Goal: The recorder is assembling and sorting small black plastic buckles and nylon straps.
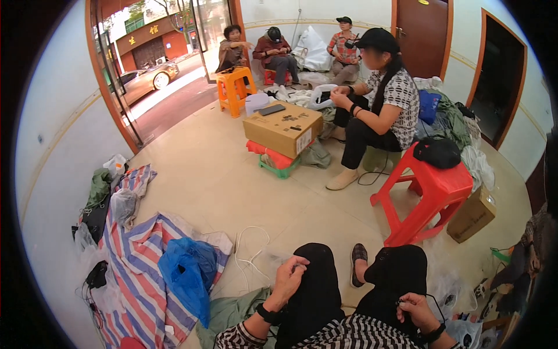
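Observation:
My left hand [287, 282] is over my left thigh, its fingers curled in toward the thumb; what they hold, if anything, I cannot make out. Above my right thigh, my right hand [416, 308] is closed in a pinch on a small dark piece [400, 302], too small to name. A thin black cord loops from beside that hand toward the black band [433, 334] on my wrist. Another black band [269, 314] is around my left wrist. My black trousers [317, 285] lie beneath both hands.
A blue plastic bag [187, 267] lies on a striped sheet [145, 250] at left, near a white cord [250, 259]. A red stool [433, 180] bears a black cap. A cardboard box [285, 125] holds small dark pieces and a phone. Beside it sits a person [383, 99]; several others sit farther back.

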Available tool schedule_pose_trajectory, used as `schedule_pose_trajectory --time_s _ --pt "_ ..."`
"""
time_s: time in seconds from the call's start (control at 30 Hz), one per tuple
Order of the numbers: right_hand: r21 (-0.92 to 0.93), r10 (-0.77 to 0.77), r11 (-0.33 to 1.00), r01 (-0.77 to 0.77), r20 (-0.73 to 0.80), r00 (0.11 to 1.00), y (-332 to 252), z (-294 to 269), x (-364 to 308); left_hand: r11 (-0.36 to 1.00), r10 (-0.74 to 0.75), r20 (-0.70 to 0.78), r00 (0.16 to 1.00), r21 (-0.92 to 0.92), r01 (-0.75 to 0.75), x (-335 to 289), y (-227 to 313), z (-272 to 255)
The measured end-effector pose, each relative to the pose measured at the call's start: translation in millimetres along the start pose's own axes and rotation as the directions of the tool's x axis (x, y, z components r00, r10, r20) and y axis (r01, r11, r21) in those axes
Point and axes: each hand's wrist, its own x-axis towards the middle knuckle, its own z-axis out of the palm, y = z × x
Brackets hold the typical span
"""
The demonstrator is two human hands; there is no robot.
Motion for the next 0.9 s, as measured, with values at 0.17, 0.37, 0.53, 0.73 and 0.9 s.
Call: schedule_pose_trajectory --time_s 0.17,0.37,0.53,0.73,0.9 --pt "0.031 -0.004 1.000 0.004 -0.012 1.000 3 -2 1 0.998 -0.048 0.027 0.998 -0.029 0.049 1 0 -5" --pt "0.025 -0.002 1.000 0.003 -0.028 1.000 2 1 -1 0.998 -0.058 0.096 0.994 -0.032 0.062 5 3 -10" --pt "-0.014 -0.017 1.000 0.017 -0.037 0.999 1 1 -1 0.990 -0.088 0.134 0.987 -0.098 0.102 9 3 -12" --pt "-0.015 0.001 1.000 -0.001 -0.007 1.000 2 -2 1 0.973 -0.162 0.177 0.971 -0.133 0.187 13 4 -17" --pt "0.015 -0.017 1.000 0.017 0.000 1.000 2 -3 -1 0.962 -0.182 0.175 0.968 -0.173 0.212 21 13 -20"
